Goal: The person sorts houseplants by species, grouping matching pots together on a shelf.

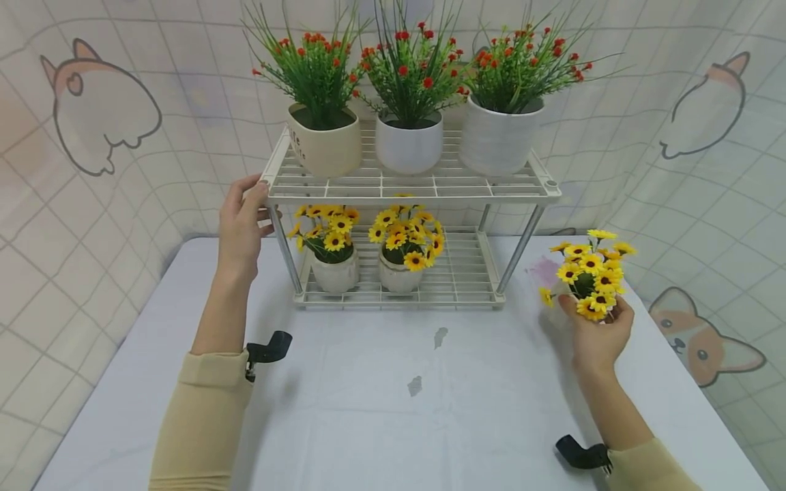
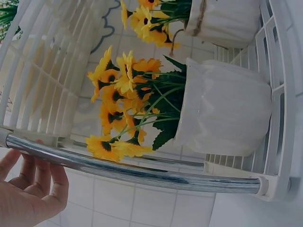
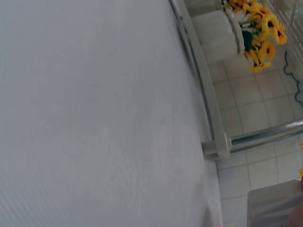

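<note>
My left hand (image 1: 241,218) grips the upper left corner of a white two-tier wire rack (image 1: 415,202). Its curled fingers (image 2: 57,187) lie behind the metal post in the left wrist view. Right of the rack, my right hand (image 1: 598,335) holds a pot of yellow sunflowers (image 1: 592,271) above the table. The pot's pale wall (image 3: 270,205) shows at the lower right of the right wrist view. On the lower tier stand two more sunflower pots, a left one (image 1: 336,271) and a middle one (image 1: 400,274).
The top tier carries three pots with red flowers and grass: a cream one (image 1: 328,146), a white one (image 1: 409,146) and a wider white one (image 1: 500,140). A white cloth covers the table (image 1: 344,395). A tile-patterned curtain (image 1: 202,116) with cartoon dogs hangs behind.
</note>
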Demonstrator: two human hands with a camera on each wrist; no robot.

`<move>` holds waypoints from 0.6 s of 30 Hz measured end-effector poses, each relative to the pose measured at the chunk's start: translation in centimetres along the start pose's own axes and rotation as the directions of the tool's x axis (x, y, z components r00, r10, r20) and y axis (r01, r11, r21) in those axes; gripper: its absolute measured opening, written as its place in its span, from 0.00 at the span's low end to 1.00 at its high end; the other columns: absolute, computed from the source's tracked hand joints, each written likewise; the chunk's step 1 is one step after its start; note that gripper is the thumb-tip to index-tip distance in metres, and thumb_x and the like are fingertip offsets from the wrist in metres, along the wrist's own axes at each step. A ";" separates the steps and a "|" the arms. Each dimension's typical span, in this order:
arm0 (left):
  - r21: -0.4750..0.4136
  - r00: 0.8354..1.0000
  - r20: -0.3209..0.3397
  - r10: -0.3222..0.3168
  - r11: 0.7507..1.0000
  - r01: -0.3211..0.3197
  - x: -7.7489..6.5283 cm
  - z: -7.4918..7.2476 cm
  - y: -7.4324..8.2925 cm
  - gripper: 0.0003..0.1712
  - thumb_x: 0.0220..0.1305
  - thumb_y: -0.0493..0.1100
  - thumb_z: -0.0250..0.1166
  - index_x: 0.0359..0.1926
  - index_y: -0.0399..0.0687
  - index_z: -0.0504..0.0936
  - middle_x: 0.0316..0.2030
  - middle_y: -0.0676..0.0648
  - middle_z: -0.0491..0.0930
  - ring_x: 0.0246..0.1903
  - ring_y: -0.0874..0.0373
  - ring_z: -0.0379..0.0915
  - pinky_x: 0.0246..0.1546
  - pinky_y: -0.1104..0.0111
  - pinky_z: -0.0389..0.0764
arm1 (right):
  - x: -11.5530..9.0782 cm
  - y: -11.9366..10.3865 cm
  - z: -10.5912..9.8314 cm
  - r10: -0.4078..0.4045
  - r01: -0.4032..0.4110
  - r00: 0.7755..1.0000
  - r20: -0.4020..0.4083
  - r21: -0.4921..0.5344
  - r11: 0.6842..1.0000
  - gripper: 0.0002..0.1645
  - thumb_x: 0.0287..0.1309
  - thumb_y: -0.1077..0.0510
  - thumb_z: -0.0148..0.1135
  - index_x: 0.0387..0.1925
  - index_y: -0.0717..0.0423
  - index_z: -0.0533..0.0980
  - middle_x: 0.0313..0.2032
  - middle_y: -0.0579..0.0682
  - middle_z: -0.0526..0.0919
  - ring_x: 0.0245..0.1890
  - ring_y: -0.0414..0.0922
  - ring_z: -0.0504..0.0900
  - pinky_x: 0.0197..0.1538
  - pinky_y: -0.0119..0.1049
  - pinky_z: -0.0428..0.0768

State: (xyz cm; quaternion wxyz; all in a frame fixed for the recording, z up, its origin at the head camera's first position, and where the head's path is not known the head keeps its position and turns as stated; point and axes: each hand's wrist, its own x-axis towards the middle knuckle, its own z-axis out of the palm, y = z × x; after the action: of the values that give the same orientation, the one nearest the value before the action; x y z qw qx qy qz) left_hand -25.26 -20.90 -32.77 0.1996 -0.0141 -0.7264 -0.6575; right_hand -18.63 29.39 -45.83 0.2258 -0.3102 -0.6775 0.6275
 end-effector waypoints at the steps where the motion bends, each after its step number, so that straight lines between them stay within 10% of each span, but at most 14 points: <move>1: 0.004 1.000 -0.001 -0.001 1.000 0.001 0.0 0.0 0.0 0.27 0.79 0.57 0.51 0.71 0.52 0.71 0.51 0.48 0.79 0.43 0.56 0.75 0.43 0.62 0.74 | -0.5 -0.2 0.1 -0.002 0.002 1.000 0.013 -0.010 1.000 0.60 0.53 0.46 0.80 0.77 0.45 0.53 0.75 0.49 0.54 0.74 0.42 0.55 0.70 0.31 0.63; 18: -0.004 1.000 -0.010 -0.009 1.000 0.009 0.0 0.0 0.0 0.27 0.78 0.57 0.52 0.70 0.52 0.72 0.47 0.49 0.80 0.42 0.56 0.76 0.43 0.62 0.75 | -7.0 -0.7 2.3 -0.172 0.163 0.944 0.282 0.055 0.985 0.53 0.57 0.56 0.78 0.75 0.51 0.54 0.70 0.51 0.60 0.70 0.48 0.64 0.61 0.27 0.73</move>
State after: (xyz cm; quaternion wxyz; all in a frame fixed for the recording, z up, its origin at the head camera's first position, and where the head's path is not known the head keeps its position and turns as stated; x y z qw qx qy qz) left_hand -25.24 -20.89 -32.75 0.2004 -0.0081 -0.7240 -0.6600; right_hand -15.43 22.81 -44.84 0.1831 -0.1543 -0.7173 0.6544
